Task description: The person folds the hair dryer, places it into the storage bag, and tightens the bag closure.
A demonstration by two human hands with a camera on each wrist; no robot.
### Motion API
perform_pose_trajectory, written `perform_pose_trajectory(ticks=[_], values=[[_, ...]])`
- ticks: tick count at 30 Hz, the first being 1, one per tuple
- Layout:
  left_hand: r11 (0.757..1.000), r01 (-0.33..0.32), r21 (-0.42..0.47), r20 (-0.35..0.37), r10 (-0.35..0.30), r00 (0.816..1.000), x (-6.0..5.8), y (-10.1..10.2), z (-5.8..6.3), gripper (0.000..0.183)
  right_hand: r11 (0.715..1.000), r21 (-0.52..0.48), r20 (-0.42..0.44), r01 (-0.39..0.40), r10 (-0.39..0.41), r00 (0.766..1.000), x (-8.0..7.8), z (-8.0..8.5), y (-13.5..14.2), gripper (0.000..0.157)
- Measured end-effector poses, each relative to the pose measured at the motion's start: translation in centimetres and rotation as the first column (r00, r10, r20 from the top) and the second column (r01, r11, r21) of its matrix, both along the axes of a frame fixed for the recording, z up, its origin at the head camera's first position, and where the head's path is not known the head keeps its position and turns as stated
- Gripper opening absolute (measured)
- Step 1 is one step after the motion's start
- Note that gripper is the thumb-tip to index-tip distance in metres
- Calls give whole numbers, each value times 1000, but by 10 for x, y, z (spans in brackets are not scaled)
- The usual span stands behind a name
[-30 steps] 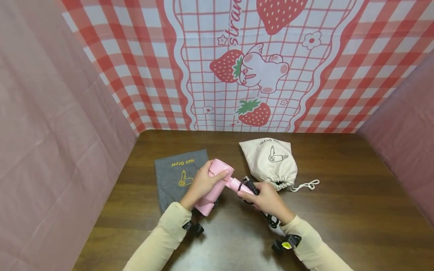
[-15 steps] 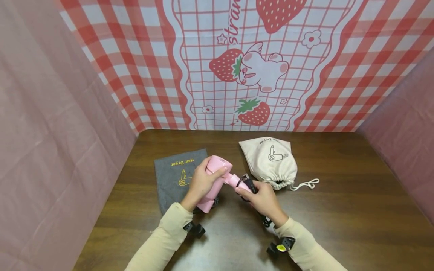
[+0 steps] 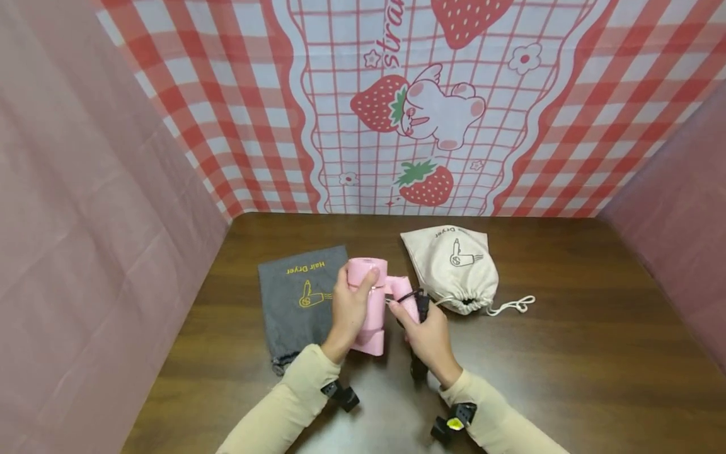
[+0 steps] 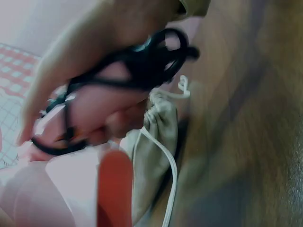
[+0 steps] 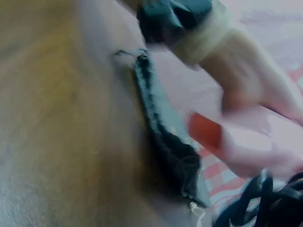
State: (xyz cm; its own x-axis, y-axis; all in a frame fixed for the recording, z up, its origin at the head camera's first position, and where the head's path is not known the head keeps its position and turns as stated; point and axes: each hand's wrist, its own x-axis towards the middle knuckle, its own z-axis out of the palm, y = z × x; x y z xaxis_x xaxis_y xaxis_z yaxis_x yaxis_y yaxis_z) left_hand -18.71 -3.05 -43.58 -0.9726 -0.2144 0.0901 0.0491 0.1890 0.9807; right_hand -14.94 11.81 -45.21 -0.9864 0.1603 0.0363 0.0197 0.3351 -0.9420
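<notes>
A pink folding hair dryer (image 3: 374, 312) is held between both hands over the middle of the table. My left hand (image 3: 348, 309) grips its barrel, thumb across the upper part. Its handle lies in my right hand (image 3: 430, 339), together with the black power cord (image 3: 423, 304) bundled along it. In the left wrist view the cord (image 4: 163, 61) loops around the handle (image 4: 104, 101). Handle and barrel stand side by side at a narrow angle, joined near the top. Part of the barrel is hidden behind the left fingers.
A grey drawstring bag (image 3: 292, 315) printed "Hair Dryer" lies flat at the left; its mouth (image 5: 175, 146) gapes in the right wrist view. A cream drawstring bag (image 3: 462, 268) with white cords lies behind the right hand. A checked strawberry cloth (image 3: 397, 157) hangs at the back.
The dryer's handle has swung in closer to the barrel, and the barrel has turned more upright. My right hand has moved left, and my left hand has shifted slightly right.
</notes>
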Motion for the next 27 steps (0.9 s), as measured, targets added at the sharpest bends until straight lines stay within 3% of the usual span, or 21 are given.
perform_pose_trajectory(ticks=[2, 8, 10, 12, 19, 27], values=[[997, -24, 72, -5, 25, 1000, 2, 9, -2, 59, 998, -54, 19, 37, -36, 999, 4, 4, -6, 35], [996, -46, 79, 6, 46, 999, 3, 14, -4, 57, 996, -71, 64, 53, -49, 997, 16, 33, -14, 28], [995, -47, 83, 15, 46, 999, 2, 14, -4, 57, 996, -77, 70, 44, -39, 997, 16, 35, -13, 28], [994, -47, 94, 21, 46, 999, 3, 14, -4, 58, 997, -72, 70, 37, -32, 997, 15, 32, -12, 30], [995, -59, 86, 28, 56, 998, 3, 14, -8, 59, 997, -71, 90, 33, -26, 996, 2, -3, -4, 38], [992, -62, 107, 27, 59, 998, 3, 14, -9, 57, 997, -24, 32, 73, -72, 997, 2, -8, -7, 42]])
